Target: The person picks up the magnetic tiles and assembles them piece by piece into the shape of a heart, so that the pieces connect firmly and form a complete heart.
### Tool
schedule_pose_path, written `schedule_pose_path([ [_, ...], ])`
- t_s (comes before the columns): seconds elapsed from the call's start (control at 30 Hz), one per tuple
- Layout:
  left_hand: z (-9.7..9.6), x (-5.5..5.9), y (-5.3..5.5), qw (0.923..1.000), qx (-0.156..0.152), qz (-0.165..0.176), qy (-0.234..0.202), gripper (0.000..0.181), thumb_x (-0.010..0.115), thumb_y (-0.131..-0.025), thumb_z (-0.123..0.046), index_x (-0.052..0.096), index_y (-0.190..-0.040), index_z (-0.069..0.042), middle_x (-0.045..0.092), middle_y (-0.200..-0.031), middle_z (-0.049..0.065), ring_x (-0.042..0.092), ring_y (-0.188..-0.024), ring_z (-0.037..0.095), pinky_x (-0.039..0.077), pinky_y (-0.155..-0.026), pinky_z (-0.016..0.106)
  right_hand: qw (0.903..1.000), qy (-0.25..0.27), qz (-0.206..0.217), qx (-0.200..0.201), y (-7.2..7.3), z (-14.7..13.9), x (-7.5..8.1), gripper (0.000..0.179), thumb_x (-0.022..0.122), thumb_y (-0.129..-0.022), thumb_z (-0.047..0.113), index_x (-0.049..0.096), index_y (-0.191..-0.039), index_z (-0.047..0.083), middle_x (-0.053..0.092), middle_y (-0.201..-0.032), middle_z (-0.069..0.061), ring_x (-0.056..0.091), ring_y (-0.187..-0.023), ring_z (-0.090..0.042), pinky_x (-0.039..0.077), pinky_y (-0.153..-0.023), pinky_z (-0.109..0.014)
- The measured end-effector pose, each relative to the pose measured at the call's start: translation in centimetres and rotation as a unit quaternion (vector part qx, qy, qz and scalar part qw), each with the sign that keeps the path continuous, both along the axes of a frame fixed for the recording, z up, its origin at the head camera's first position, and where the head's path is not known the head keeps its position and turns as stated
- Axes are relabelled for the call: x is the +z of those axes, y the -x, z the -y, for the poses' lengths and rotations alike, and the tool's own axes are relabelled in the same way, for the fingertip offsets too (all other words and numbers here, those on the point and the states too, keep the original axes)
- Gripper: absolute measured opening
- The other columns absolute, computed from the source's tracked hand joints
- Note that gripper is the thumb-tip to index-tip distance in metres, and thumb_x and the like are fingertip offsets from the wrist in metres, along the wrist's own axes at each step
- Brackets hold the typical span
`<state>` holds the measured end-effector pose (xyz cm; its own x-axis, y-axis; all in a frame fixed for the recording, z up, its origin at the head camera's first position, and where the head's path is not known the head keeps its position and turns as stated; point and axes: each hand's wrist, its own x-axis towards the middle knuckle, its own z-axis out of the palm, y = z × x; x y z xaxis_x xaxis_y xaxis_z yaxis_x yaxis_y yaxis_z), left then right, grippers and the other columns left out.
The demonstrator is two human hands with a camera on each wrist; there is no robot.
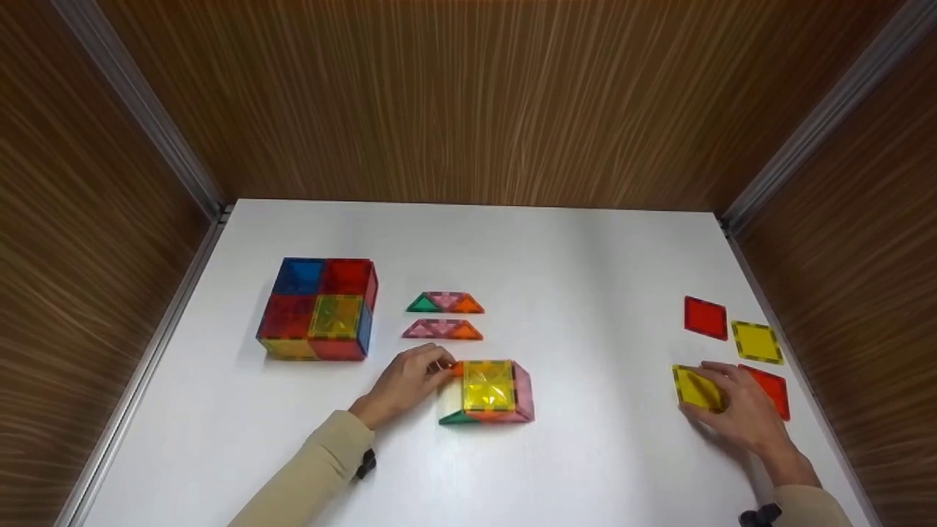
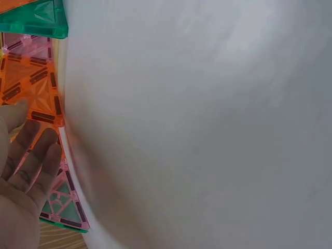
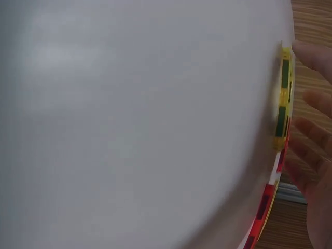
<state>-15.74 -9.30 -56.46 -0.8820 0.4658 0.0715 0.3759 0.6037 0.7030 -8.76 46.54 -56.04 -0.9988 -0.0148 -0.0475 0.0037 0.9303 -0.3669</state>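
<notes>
A small magnetic-tile block [image 1: 489, 388] stands in the middle of the table. It has a yellow square on top, a pink right side and a green, orange and pink front. At its back left corner my left hand [image 1: 410, 380] pinches an orange triangle tile [image 1: 457, 369]; that tile also shows beside the thumb in the left wrist view. Far to the right, my right hand [image 1: 739, 406] grips a yellow square tile [image 1: 695, 388] by its edges, thumb at the near edge and fingers at the far one. Part of this tile is hidden under the hand.
A larger box of blue, red and yellow tiles [image 1: 318, 307] stands at the left. Behind the small block lie two flat trapezoid strips of triangles, one [image 1: 445, 301] behind the other [image 1: 442, 329]. Red [image 1: 706, 318] and yellow [image 1: 758, 342] squares lie near the right hand, another red square [image 1: 772, 391] partly under it.
</notes>
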Motion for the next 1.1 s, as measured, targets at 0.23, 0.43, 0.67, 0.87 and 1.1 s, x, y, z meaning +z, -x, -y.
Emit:
schedule_pose_path([
  [0.23,0.1,-0.1,0.1,1.0000,-0.001,0.008,-0.004,0.011,0.071,-0.102,-0.021,0.072,-0.112,-0.016,0.074,-0.110,-0.003,0.066,-0.097,0.010,0.061,-0.094,0.033,0.9998,-0.007,0.016,0.001,-0.1,-0.5,-0.2,0.077,0.083,-0.086,0.052,0.060,-0.147,0.011,0.046,-0.156,-0.023,0.044,-0.133,-0.047,0.044,-0.105,-0.076],
  [0.43,0.0,-0.1,0.1,1.0000,-0.001,-0.003,-0.003,0.011,0.071,-0.102,-0.022,0.073,-0.112,-0.016,0.074,-0.110,-0.002,0.066,-0.096,0.010,0.061,-0.093,0.033,0.9998,-0.009,0.012,0.011,0.5,0.0,-0.1,0.074,0.082,-0.087,0.051,0.063,-0.144,0.007,0.048,-0.153,-0.024,0.046,-0.130,-0.046,0.047,-0.103,-0.074],
  [0.67,-0.1,-0.2,0.0,0.9999,-0.001,-0.010,-0.003,0.010,0.071,-0.102,-0.021,0.073,-0.111,-0.017,0.074,-0.109,-0.002,0.066,-0.096,0.011,0.061,-0.092,0.033,0.9997,-0.010,0.009,0.019,1.0,1.1,-0.2,0.073,0.084,-0.085,0.051,0.065,-0.143,0.011,0.051,-0.147,-0.022,0.048,-0.123,-0.042,0.050,-0.101,-0.072],
  [0.87,0.0,-0.4,0.1,0.9999,-0.006,-0.008,-0.001,0.010,0.071,-0.102,-0.022,0.073,-0.111,-0.017,0.074,-0.110,-0.004,0.066,-0.097,0.010,0.061,-0.093,0.033,0.9991,0.003,0.038,0.020,1.2,2.4,0.0,0.072,0.086,-0.085,0.043,0.064,-0.145,0.010,0.052,-0.139,-0.021,0.051,-0.118,-0.039,0.056,-0.098,-0.063],
  [1.1,0.0,-0.2,0.0,0.9997,-0.008,-0.023,-0.008,0.009,0.071,-0.102,-0.021,0.073,-0.109,-0.016,0.075,-0.107,-0.002,0.067,-0.094,0.011,0.061,-0.090,0.033,0.9986,0.009,0.038,0.035,1.4,4.0,0.1,0.065,0.087,-0.084,0.040,0.069,-0.139,0.009,0.055,-0.136,-0.019,0.052,-0.117,-0.034,0.060,-0.094,-0.053],
])
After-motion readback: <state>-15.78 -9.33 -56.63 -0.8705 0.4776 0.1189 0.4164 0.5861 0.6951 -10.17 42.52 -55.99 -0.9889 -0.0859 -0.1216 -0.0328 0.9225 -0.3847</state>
